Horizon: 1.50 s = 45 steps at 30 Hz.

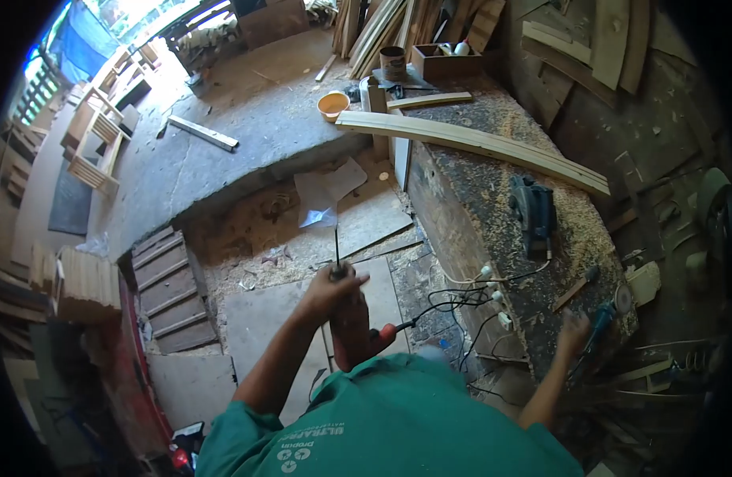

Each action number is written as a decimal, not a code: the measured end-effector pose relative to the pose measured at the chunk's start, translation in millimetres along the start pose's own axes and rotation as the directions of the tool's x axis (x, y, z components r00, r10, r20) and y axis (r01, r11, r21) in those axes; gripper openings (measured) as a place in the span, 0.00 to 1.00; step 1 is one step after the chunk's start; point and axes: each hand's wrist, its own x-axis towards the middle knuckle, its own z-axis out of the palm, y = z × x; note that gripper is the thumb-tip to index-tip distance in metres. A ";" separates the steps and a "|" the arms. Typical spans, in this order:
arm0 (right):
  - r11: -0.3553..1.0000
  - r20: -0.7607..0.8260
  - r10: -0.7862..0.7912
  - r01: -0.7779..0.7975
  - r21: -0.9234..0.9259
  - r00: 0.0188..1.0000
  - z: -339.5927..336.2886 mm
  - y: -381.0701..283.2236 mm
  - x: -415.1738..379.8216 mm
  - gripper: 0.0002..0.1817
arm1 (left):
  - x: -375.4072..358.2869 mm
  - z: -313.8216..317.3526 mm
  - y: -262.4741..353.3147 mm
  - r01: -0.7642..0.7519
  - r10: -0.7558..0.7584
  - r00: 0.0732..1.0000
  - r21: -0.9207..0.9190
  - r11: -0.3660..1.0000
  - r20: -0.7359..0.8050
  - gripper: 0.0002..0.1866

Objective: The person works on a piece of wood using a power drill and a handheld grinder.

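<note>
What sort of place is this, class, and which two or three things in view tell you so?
Most likely a woodworking shop: wood shavings litter the bench, a long pale piece of wood lies on it, and the left hand grips a red power tool.

The drill (350, 334) is dark red with a blackish bit (337, 245), the shirt (398, 421) green with white lettering (312, 434). On the right, the dark table (489, 211) is speckled with yellowish shavings (577, 242); the saw (533, 215) is dark blue, the grinder (600, 322) teal, the curved board (477, 141) pale cream. Farther off, the bowl (333, 104) is orange.
</note>
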 end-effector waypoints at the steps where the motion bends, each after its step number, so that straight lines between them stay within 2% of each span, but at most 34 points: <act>1: 0.975 0.264 -0.114 0.058 0.212 0.958 20.4 -55.7 -30.9 0.31 | 16.0 -12.3 10.6 0.062 -0.061 0.998 -0.065 0.996 0.014 0.16; 2: 0.897 0.437 -0.295 0.089 0.433 0.850 44.2 -107.1 -68.4 0.34 | 34.7 -21.5 22.4 0.117 -0.113 0.993 -0.123 0.986 0.036 0.17; 3: 0.877 0.613 -0.421 0.128 0.462 0.668 51.6 -170.4 -111.5 0.44 | 52.4 -25.1 37.8 0.151 -0.141 0.987 -0.145 0.978 0.078 0.18; 4: 0.793 0.658 -0.599 0.455 0.406 0.456 74.2 -193.2 -135.6 0.54 | 70.9 -27.3 52.1 0.186 -0.167 0.978 -0.167 0.968 0.122 0.19; 5: 0.647 0.616 -0.752 0.437 0.625 0.233 77.6 -235.2 -156.0 0.61 | 99.2 -36.2 52.5 0.266 -0.220 0.950 -0.208 0.941 0.222 0.19; 6: 0.564 0.589 -0.802 0.453 0.691 0.099 90.5 -262.2 -169.0 0.62 | 125.4 -27.6 56.3 0.218 -0.143 0.963 -0.346 0.913 0.228 0.19; 7: 0.436 0.543 -0.839 0.654 0.618 0.046 95.9 -288.4 -175.6 0.60 | 146.0 -21.5 69.8 0.237 -0.156 0.958 -0.361 0.902 0.241 0.18; 10: 0.363 0.353 -0.922 0.671 0.646 0.159 152.1 -321.1 -152.8 0.56 | 216.5 -15.4 87.7 0.218 -0.112 0.954 -0.386 0.897 0.279 0.18; 11: 0.330 0.251 -0.943 0.681 0.653 0.217 175.1 -331.3 -145.7 0.52 | 238.8 -14.3 90.0 0.223 -0.127 0.960 -0.405 0.887 0.250 0.18; 14: 0.348 0.277 -0.932 0.793 0.500 0.235 242.6 -359.9 -113.7 0.51 | 308.7 -19.5 89.9 0.252 -0.196 0.965 -0.407 0.878 0.174 0.19; 15: 0.435 0.345 -0.897 0.692 0.576 0.276 248.1 -374.8 -102.5 0.52 | 341.4 -28.2 77.3 0.265 -0.213 0.963 -0.451 0.852 0.163 0.19; 18: 0.490 0.391 -0.872 0.522 0.698 0.295 260.8 -417.7 -69.8 0.53 | 385.6 -36.2 79.9 0.344 -0.288 0.939 -0.480 0.807 0.188 0.20; 19: 0.570 0.473 -0.821 0.432 0.698 0.319 261.5 -429.3 -60.9 0.52 | 403.4 -38.2 76.4 0.386 -0.307 0.921 -0.457 0.801 0.240 0.22; 22: 0.652 0.553 -0.745 0.233 0.721 0.373 269.4 -451.8 -31.9 0.51 | 456.0 -42.2 59.2 0.488 -0.317 0.856 -0.437 0.756 0.408 0.27; 23: 0.667 0.612 -0.661 -0.033 0.744 0.433 268.7 -463.1 -26.3 0.49 | 451.7 -40.2 86.6 0.497 -0.371 0.835 -0.269 0.825 0.406 0.31; 24: 0.660 0.587 -0.637 -0.040 0.750 0.499 268.2 -472.2 -19.1 0.46 | 465.4 -48.4 95.0 0.465 -0.395 0.817 -0.074 0.882 0.420 0.32; 26: 0.644 0.642 -0.501 -0.246 0.725 0.579 272.2 -482.5 -6.6 0.43 | 500.0 -67.2 108.4 0.336 -0.455 0.768 0.321 0.886 0.451 0.34; 27: 0.653 0.621 -0.466 -0.229 0.722 0.630 275.1 -488.7 -2.6 0.42 | 527.7 -82.3 100.4 0.102 -0.364 0.834 0.532 0.841 0.415 0.34; 28: 0.664 0.596 -0.427 -0.211 0.717 0.680 278.5 -495.0 -0.6 0.41 | 562.2 -101.2 88.5 -0.183 -0.217 0.862 0.679 0.711 0.459 0.31; 29: 0.677 0.565 -0.385 -0.193 0.710 0.729 283.9 -500.6 0.0 0.40 | 583.1 -115.2 91.0 -0.284 -0.115 0.886 0.721 0.632 0.450 0.29; 30: 0.682 0.560 -0.327 -0.220 0.698 0.761 291.5 -507.5 0.9 0.40 | 603.6 -129.4 93.6 -0.378 -0.008 0.891 0.752 0.540 0.454 0.29; 32: 0.685 0.545 -0.197 -0.284 0.672 0.815 305.2 -523.5 1.2 0.38 | 639.4 -151.8 110.6 -0.570 0.175 0.821 0.772 0.281 0.543 0.31; 34: 0.708 0.570 0.033 -0.422 0.566 0.821 319.1 -541.1 -4.7 0.35 | 679.6 -171.8 106.0 -0.629 0.143 0.778 0.758 0.175 0.612 0.47; 35: 0.680 0.565 0.107 -0.474 0.559 0.818 324.4 -561.2 -4.8 0.34 | 687.7 -172.3 115.9 -0.634 0.076 0.772 0.761 0.134 0.630 0.51; 36: 0.650 0.562 0.180 -0.526 0.549 0.807 330.1 -579.9 -7.2 0.33 | 691.9 -173.2 123.9 -0.638 0.008 0.768 0.764 0.094 0.640 0.56; 37: 0.628 0.501 0.202 -0.504 0.593 0.841 341.0 -595.7 -11.0 0.30 | 699.2 -175.5 119.8 -0.662 -0.031 0.746 0.746 0.075 0.665 0.57; 39: 0.595 0.514 0.227 -0.536 0.600 0.827 347.7 -621.0 -11.3 0.30 | 713.2 -177.5 105.6 -0.711 -0.098 0.697 0.703 0.034 0.710 0.60; 42: 0.593 0.546 0.275 -0.587 0.551 0.791 353.0 -646.0 -18.5 0.30 | 727.5 -182.5 75.0 -0.782 -0.076 0.623 0.620 -0.062 0.778 0.58; 45: 0.614 0.590 0.321 -0.637 0.465 0.741 359.9 -669.0 -21.3 0.30 | 731.9 -181.8 79.0 -0.792 -0.062 0.611 0.611 -0.013 0.790 0.55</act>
